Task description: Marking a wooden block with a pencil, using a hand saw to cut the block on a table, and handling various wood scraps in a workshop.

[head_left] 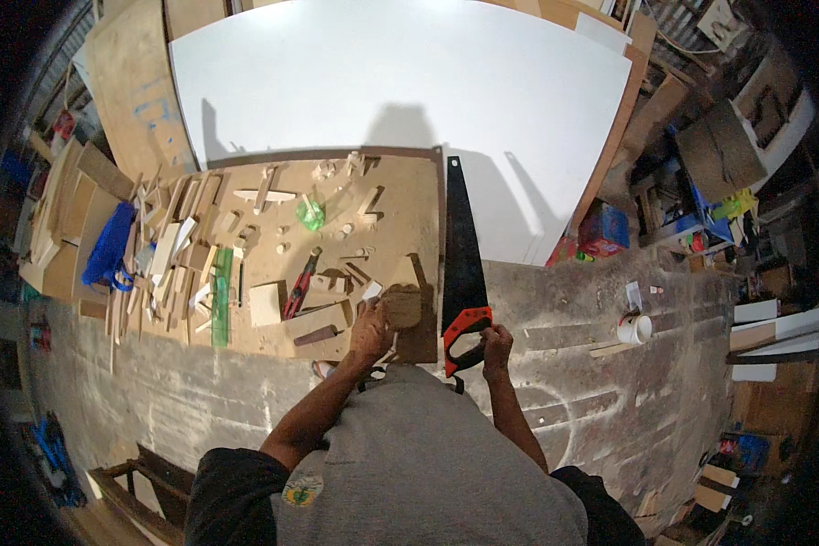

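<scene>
My right hand (496,349) is closed around the orange and black handle of a handsaw (465,250). The saw's dark blade points away from me, alongside the right edge of the wooden worktable (250,343). At the table's near right corner lies a brown wooden block (404,308) with a rounded outline. My left hand (370,333) grips the left side of this block, its fingers bent and partly hidden. A small pale wood piece (372,290) sits just beyond those fingertips. Left of that hand are a dark-handled tool (316,335) and a red and black utility knife (301,284).
Wood strips (166,247) crowd the table's left side, near a green spirit level (220,296) and a blue cloth (109,247). A green round container (310,213) stands among small blocks. A large white panel (391,82) rises beyond. A white bucket (635,328) is on the floor at right.
</scene>
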The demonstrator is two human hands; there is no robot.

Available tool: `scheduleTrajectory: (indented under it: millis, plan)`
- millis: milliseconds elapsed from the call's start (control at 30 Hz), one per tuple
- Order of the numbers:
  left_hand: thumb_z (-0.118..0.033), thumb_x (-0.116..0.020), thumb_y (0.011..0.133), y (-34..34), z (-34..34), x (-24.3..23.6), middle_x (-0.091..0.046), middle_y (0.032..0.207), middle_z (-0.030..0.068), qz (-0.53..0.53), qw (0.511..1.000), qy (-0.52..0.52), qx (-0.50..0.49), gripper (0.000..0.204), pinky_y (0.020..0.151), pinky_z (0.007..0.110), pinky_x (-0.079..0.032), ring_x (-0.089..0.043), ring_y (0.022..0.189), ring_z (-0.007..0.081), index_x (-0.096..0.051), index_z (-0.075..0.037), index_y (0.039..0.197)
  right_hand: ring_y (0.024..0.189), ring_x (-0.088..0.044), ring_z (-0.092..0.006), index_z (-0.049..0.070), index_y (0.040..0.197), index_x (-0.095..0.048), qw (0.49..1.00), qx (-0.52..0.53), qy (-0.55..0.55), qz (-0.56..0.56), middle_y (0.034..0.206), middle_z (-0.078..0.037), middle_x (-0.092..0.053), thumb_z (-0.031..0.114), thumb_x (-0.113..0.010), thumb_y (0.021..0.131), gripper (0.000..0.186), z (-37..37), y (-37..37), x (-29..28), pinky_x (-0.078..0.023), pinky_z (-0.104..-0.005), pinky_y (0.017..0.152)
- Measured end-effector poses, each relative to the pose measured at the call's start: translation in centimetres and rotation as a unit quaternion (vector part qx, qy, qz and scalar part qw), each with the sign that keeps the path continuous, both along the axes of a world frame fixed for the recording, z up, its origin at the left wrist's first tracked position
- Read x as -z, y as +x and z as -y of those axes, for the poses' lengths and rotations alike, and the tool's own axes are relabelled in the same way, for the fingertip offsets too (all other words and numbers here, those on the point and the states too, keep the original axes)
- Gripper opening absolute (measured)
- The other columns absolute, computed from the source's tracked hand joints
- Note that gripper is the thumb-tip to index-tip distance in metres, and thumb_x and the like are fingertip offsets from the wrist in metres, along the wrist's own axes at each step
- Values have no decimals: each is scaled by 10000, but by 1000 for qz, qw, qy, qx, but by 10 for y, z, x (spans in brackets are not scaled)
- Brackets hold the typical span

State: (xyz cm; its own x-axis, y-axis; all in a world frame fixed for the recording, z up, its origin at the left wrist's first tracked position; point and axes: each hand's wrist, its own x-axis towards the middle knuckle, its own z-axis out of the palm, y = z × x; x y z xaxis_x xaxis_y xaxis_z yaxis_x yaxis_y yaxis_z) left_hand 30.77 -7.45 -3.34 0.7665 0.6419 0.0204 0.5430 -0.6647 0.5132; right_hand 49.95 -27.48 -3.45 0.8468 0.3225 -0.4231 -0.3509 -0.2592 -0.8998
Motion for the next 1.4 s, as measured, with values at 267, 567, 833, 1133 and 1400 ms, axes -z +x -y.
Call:
scheduleTrajectory:
  millis: [267,567,833,1133,1400]
  plan:
    - [-218,-580,877,-22,3,11,-643,909,232,-99,992,-75,-12,244,724,476,-534,-639,831,411,-621,-43,1043,546,-431,-122,25,761,-555,1000,-8,13,-16,650,1,-467,103,-545,765,78,6,2,34,-370,-289,543]
    - [-413,-670,842,7,-1,22,-194,1556,194,-137,989,13,45,829,1117,504,-283,-247,1397,421,-240,-182,1512,561,-434,-133,27,745,-549,1000,14,-10,-15,628,-2,-456,106,-552,758,80,13,1,23,-362,-302,557]
    - [-445,-714,792,24,-7,14,-176,1573,120,-164,983,10,85,922,1118,507,-275,-271,1391,360,-206,-198,1520,584,-451,-129,28,757,-557,1000,-8,-3,-21,655,-7,-473,115,-561,740,89,15,-4,26,-375,-297,571]
    - [-326,-756,771,10,-3,-17,-215,1554,139,-81,996,1,40,835,1111,515,-288,-272,1385,373,-329,-145,1465,575,-455,-132,26,767,-561,999,-23,26,-32,659,-6,-473,117,-564,747,93,-15,-11,28,-383,-292,571]
    - [-106,-700,783,-89,-25,-30,-559,1199,200,85,991,48,-90,366,956,473,-439,-522,1121,393,-601,-24,1126,569,-432,-124,32,778,-546,999,-32,25,-27,649,9,-445,120,-553,763,89,-27,-28,35,-374,-289,570]
